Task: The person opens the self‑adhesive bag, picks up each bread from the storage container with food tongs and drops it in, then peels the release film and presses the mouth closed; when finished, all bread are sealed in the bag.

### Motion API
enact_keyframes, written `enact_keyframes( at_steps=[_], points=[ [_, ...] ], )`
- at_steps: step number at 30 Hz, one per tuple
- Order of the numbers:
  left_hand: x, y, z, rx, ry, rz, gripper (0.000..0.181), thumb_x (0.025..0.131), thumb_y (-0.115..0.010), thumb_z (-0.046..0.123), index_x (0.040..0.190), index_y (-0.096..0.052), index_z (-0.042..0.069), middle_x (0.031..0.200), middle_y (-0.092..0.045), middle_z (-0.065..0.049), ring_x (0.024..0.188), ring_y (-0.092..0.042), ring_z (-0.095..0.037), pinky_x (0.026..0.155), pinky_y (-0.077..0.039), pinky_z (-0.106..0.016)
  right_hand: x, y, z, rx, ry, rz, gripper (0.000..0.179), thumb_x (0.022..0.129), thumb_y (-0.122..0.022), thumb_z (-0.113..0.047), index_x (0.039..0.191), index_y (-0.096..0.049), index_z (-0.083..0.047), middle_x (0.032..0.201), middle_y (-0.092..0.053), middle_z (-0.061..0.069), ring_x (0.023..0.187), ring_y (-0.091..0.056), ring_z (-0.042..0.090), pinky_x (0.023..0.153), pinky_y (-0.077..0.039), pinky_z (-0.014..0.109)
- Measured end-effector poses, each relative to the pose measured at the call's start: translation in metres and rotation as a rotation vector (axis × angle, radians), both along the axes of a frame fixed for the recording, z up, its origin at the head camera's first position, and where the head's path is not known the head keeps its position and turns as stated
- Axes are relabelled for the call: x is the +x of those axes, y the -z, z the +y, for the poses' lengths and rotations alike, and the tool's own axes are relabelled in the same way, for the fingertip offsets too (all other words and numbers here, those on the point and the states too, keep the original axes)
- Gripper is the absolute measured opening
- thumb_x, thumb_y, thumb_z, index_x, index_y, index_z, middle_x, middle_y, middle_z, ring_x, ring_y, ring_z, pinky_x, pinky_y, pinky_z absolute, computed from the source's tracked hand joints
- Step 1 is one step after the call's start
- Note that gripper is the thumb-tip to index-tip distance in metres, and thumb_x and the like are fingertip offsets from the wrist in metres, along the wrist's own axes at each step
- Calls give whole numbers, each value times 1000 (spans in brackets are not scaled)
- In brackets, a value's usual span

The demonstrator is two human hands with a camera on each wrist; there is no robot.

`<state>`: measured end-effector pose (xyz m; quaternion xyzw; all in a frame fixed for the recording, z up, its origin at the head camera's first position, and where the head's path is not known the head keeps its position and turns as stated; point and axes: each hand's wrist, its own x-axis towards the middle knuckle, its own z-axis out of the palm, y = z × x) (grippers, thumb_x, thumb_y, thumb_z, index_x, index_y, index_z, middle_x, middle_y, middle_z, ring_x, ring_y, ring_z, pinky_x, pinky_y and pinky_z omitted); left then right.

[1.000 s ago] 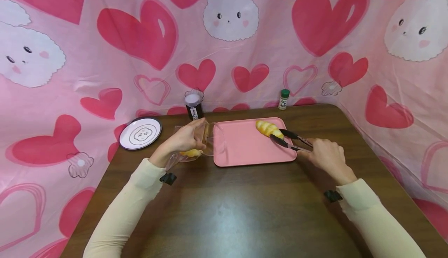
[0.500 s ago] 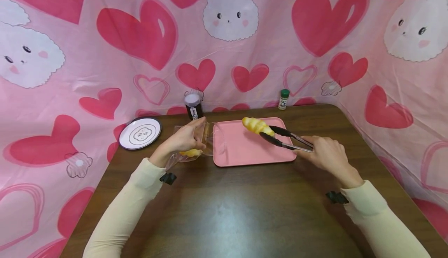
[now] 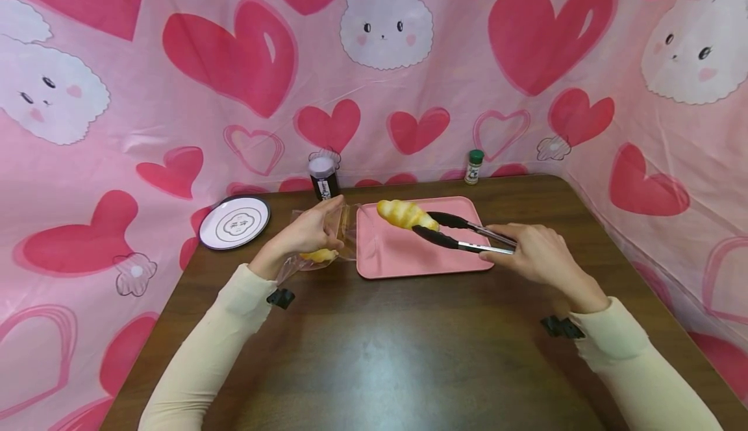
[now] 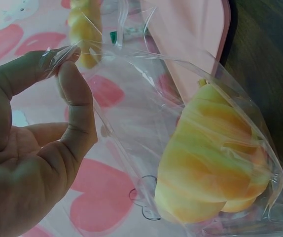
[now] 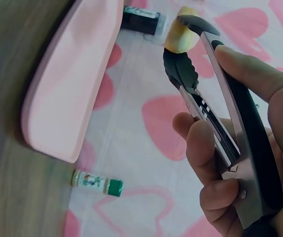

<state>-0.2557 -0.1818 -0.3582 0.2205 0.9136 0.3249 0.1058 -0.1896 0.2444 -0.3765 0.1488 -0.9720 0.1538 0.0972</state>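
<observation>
My right hand (image 3: 540,254) grips a pair of black-tipped metal tongs (image 5: 246,128). Their tips pinch one end of a yellow croissant-shaped bread (image 3: 403,214), held above the pink tray (image 3: 423,259). With thumb and forefinger, my left hand (image 3: 312,228) pinches the edge of a clear plastic bag (image 4: 131,113), left of the tray. Inside that bag lies another bread roll (image 4: 210,163), mostly hidden by the hand in the head view. The bag's mouth spreads toward the tray's left edge.
A white plate (image 3: 235,223) with a dark rim lies at the back left. A dark jar (image 3: 324,178) with a pale lid stands behind the left hand. The green-capped shaker (image 3: 474,167) stands behind the tray, near the patterned cloth (image 3: 374,126).
The right hand has lifted the bread off the tray with the tongs and carried it left toward the bag. The left hand has stayed in place.
</observation>
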Motion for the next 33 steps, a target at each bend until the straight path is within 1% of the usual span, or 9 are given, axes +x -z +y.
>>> enact_keyframes(
  at_steps=[4, 8, 12, 15, 19, 25, 30, 33],
  points=[
    [0, 0, 0, 1, -5, -9, 102, 77, -80, 2, 159, -20, 6, 166, -20, -15, 68, -63, -13, 62, -54, -26, 2, -6, -8, -4, -44, 3, 59, 79, -78, -54, 125, -71, -18, 92, -73, 4, 70, -54, 18, 57, -37, 31],
    [-1, 1, -1, 8, -3, -19, 102, 77, -79, 1, 160, -19, 7, 166, -20, -14, 67, -62, -13, 62, -54, -27, 5, -12, -17, 15, -74, 27, 61, 79, -78, -56, 125, -71, -17, 98, -74, 3, 73, -59, 18, 58, -41, 33],
    [-1, 0, -2, 14, -4, -29, 103, 78, -79, 2, 160, -17, 7, 166, -18, -15, 67, -63, -12, 62, -55, -26, 7, -17, -23, 28, -89, 50, 59, 78, -80, -52, 124, -71, -17, 93, -73, 1, 69, -56, 17, 57, -39, 32],
    [0, -1, -2, 16, -10, -32, 103, 78, -79, 3, 160, -17, 7, 166, -18, -16, 68, -64, -13, 62, -55, -26, 9, -20, -26, 30, -100, 68, 59, 78, -81, -51, 125, -71, -18, 93, -73, 0, 68, -55, 16, 57, -39, 31],
    [0, -2, -2, 12, -12, -33, 102, 78, -79, 3, 160, -18, 8, 166, -19, -15, 68, -64, -14, 63, -56, -26, 12, -24, -30, 47, -116, 76, 59, 78, -80, -52, 126, -70, -19, 99, -75, 1, 71, -60, 17, 58, -44, 35],
    [-1, 1, -1, 7, -8, -26, 101, 78, -79, 3, 160, -19, 8, 166, -19, -13, 70, -63, -13, 64, -55, -27, 17, -28, -35, 84, -127, 82, 58, 78, -80, -52, 125, -70, -20, 103, -75, 3, 75, -65, 21, 57, -47, 38],
    [-1, 1, 0, 4, -1, -17, 101, 78, -79, 3, 160, -20, 7, 166, -19, -13, 69, -63, -13, 65, -55, -26, 17, -28, -45, 112, -143, 132, 56, 76, -82, -49, 124, -71, -23, 104, -76, 3, 73, -66, 23, 54, -46, 39],
    [0, 1, 0, -2, 7, -12, 101, 78, -79, 4, 159, -19, 7, 166, -20, -13, 68, -62, -12, 66, -55, -27, 17, -27, -54, 135, -147, 169, 54, 75, -83, -49, 121, -71, -23, 100, -76, 1, 68, -65, 23, 50, -44, 38]
  ],
)
